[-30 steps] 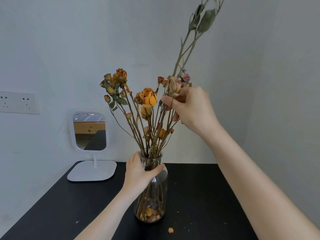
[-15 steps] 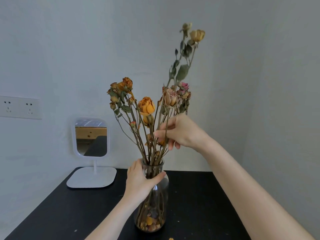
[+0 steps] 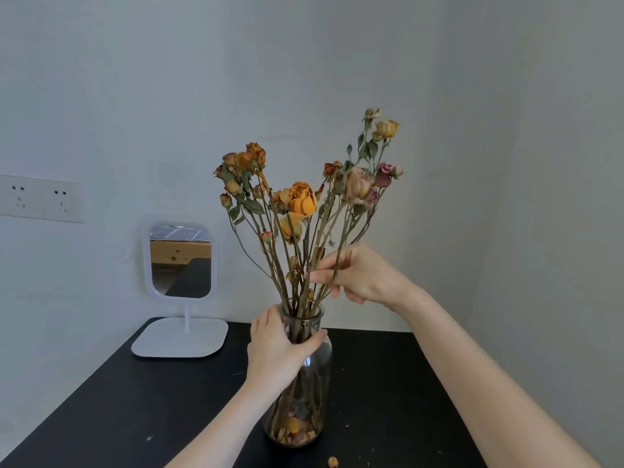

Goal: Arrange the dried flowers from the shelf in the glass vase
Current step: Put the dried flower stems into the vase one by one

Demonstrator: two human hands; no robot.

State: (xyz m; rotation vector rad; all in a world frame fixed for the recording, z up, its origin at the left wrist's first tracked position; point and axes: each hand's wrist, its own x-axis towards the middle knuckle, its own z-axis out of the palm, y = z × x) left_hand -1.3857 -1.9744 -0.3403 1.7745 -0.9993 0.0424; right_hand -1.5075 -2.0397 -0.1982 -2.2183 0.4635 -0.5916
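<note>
**Glass vase loaded, right hand seating a stem**

Head view (the only feed I have):

- Glass vase (image 3: 315,383) stands upright on the black worktop (image 3: 135,400), near the front edge and dead centre in frame.
- Left hand (image 3: 277,352) grips the vase at the neck, thumb across the near side and fingers round the far side. My read: it's a brace, because the bunch is tall and top-heavy and the vase would tip or skate when stems are pushed in.
- Dried flowers (image 3: 300,201) are already in the vase. Stems go down to the bottom and fan out above the mouth.
- Right hand (image 3: 358,275) sits just above the vase mouth, thumb and forefinger pinching a stem (image 3: 339,255), other fingers loosely curled. The stem runs up into the right-hand cluster. I can't tell which head it carries.
- It's held low, probably for control, since brittle stems snap if steered from the top.
- The tallest sprig, with a pale yellow bud (image 3: 385,129), stands above the rest on the right.
- Shed petals (image 3: 293,430) lie in the bottom of the vase, and a loose bud (image 3: 332,462) lies on the worktop just in front, so the material is fragile.
- White stand mirror (image 3: 180,261) at back left, well apart from the vase. Wall socket (image 3: 40,197) further left.
- The shelf is not in frame, so I can't say whether any flowers are left on it.

Judgement: late stage, spacing and seating rather than fetching.
</note>
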